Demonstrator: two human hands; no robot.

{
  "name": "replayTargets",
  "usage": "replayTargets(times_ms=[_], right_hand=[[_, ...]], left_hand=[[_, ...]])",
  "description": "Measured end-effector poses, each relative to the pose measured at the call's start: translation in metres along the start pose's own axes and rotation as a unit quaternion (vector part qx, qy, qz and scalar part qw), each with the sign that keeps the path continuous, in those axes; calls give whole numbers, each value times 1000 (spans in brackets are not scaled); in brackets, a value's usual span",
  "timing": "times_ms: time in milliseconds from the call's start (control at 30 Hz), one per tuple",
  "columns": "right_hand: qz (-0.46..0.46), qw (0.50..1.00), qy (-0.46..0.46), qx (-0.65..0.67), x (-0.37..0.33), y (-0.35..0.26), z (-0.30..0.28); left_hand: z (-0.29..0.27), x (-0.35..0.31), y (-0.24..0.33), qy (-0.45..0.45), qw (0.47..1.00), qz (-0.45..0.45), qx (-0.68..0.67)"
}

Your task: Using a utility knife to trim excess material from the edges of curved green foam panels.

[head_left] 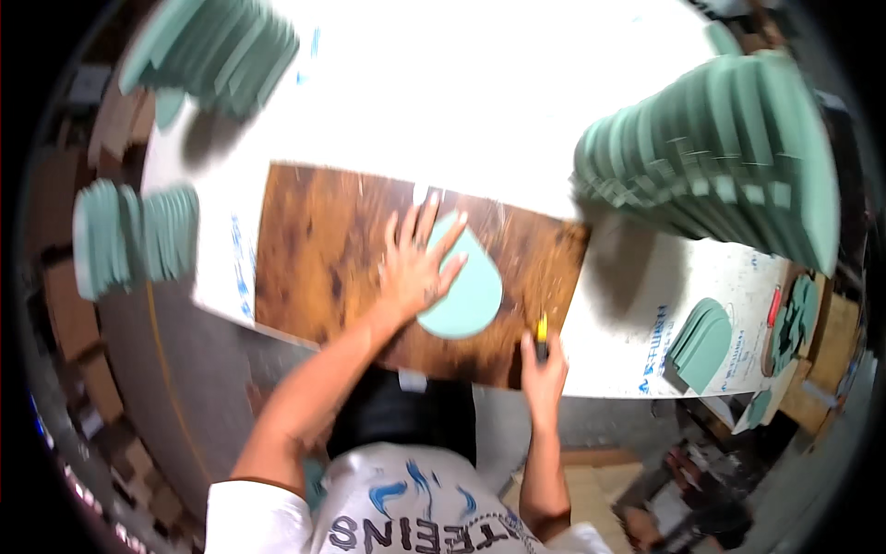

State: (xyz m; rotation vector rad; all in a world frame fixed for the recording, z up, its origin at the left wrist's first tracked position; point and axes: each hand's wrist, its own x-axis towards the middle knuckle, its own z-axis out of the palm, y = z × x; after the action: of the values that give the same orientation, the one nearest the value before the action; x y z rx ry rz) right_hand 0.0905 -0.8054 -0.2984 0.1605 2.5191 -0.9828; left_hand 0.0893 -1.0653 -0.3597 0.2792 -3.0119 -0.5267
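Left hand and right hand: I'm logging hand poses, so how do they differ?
The left hand lies spread, partly on the green teardrop piece; the right hand is closed around a yellow-and-black tool. The left hand is farther over the brown board; the right is near its lower right corner. Both are bare.

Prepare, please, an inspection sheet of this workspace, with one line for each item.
Surface: brown wood-grain board on a white table.
Work pieces: one pale-green teardrop piece on the board; yellow-black tool.
Clutter: green stacks at left and right; small red item at far right.
Hands: left hand spread over the teardrop piece; right hand grips the tool.
Cables: nothing seen.
Surroundings: brown boxes at left, grey floor.
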Motion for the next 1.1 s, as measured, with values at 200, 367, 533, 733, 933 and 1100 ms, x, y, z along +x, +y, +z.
replayTargets(times_ms=[200, 367, 533, 733, 933, 1100], right_hand=[[197, 903, 54, 379, -139, 70, 88], [227, 754, 145, 600, -152, 32, 199], [250, 626, 228, 703, -177, -2, 253], [227, 704, 270, 617, -247, 13, 238], [125, 678, 281, 668, -299, 8, 197], [223, 608, 336, 684, -284, 5, 195]], left_hand=[[20, -17, 5, -40, 999, 3, 25], [21, -74, 2, -45, 994, 97, -8], [3, -145, -39, -71, 986, 150, -2], [-74, -125, -50, -372, 878, 217, -210], [-107, -146, -36, -549, 683, 77, -475], [-48, -173, -45, -422, 779, 1, -463]])
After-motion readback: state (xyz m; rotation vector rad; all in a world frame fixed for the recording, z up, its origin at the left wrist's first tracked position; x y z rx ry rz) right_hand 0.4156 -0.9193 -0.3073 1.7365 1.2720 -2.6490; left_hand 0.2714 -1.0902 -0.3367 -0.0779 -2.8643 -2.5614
